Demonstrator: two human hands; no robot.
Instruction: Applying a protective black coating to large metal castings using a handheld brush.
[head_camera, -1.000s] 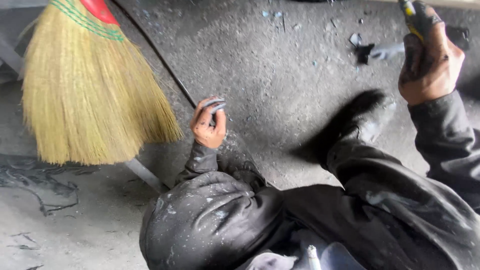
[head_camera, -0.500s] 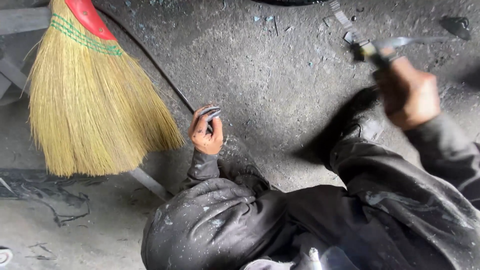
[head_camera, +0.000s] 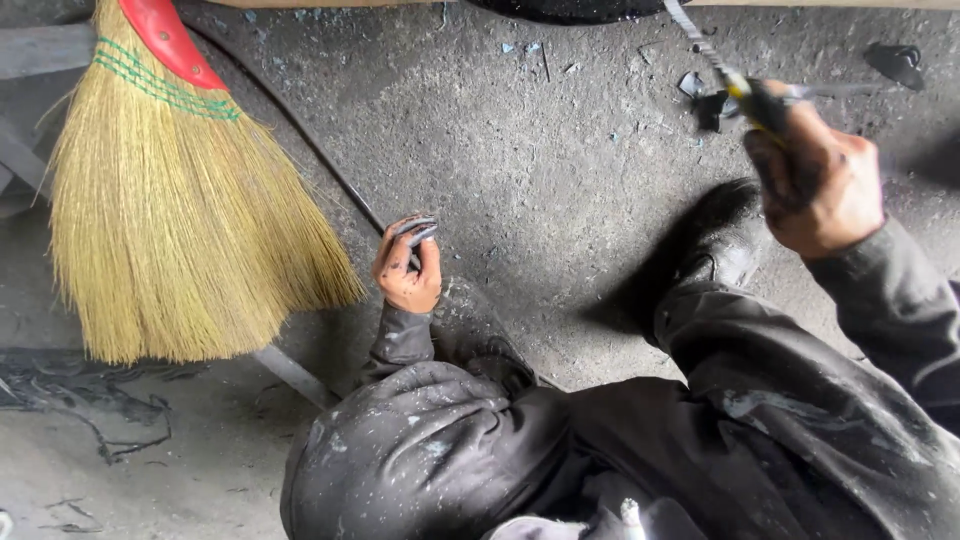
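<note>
Metal piece (head_camera: 418, 232) in left hand (head_camera: 408, 272)

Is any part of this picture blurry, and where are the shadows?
In the head view, the right hand and the thin tool it holds are smeared by motion blur; the left hand, the broom and the gritty floor look sharp. Light is soft and even, with one dark shadow beside the shoe.

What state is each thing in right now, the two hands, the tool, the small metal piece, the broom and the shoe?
left hand: closed around a small grey metal piece.
right hand: raised, gripping a tool with a yellow and black handle.
broom: lying flat on the floor, bristles splayed.
black shoe: planted on the dusty floor.
</note>
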